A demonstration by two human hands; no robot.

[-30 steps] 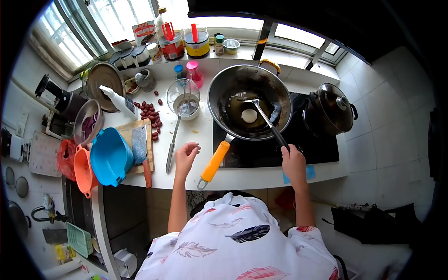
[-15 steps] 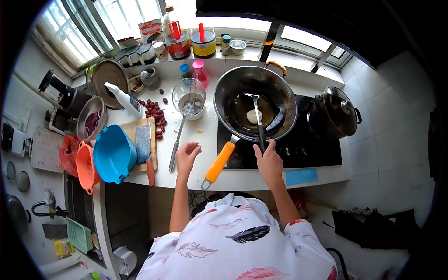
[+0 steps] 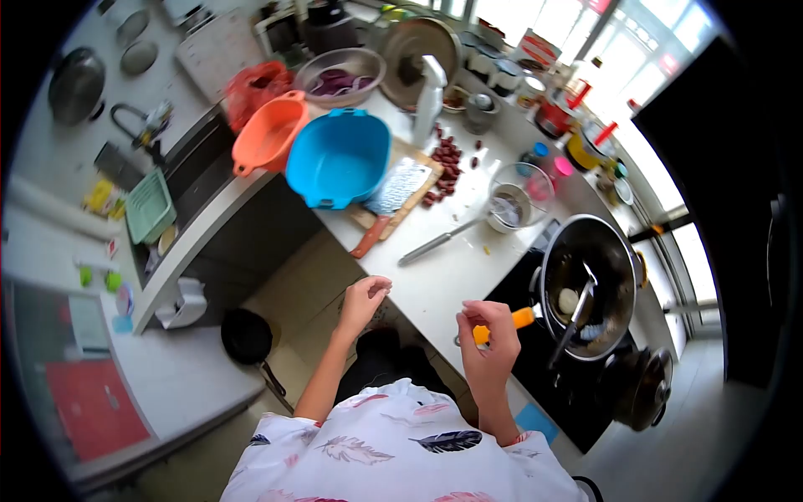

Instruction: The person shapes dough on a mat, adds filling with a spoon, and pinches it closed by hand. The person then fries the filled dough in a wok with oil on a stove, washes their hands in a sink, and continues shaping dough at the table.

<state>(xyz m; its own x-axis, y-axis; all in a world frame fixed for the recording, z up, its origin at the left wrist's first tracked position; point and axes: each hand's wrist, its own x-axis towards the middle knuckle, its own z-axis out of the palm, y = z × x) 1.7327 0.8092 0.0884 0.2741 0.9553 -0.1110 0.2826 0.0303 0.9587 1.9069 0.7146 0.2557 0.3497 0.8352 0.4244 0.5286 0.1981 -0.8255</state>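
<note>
My left hand (image 3: 361, 306) hovers at the counter's front edge, fingers loosely curled around nothing. Above the orange handle (image 3: 524, 317) of the wok (image 3: 619, 251), my right hand (image 3: 489, 345) is raised, half curled and holding nothing visible; it hides part of the handle. The spatula (image 3: 577, 322) leans in the wok, its black grip over the near rim. A round pale piece (image 3: 568, 300) lies in the dark oil beside it. To the left, a cleaver (image 3: 398, 186) with a wooden handle rests on the cutting board (image 3: 428, 177), next to a blue basin (image 3: 339, 155).
A strainer (image 3: 435, 243) lies across a small pot (image 3: 507, 216). Red dates (image 3: 446, 167) are scattered behind the board. An orange basket (image 3: 272, 134) stands by the sink. A lidded pot (image 3: 644, 389) sits on the stove's right. A black pan (image 3: 247, 336) is low at left.
My view has swung left, towards the sink side. My right hand has let go of the spatula, which now rests in the wok. My left hand has drawn back from the strainer handle.
</note>
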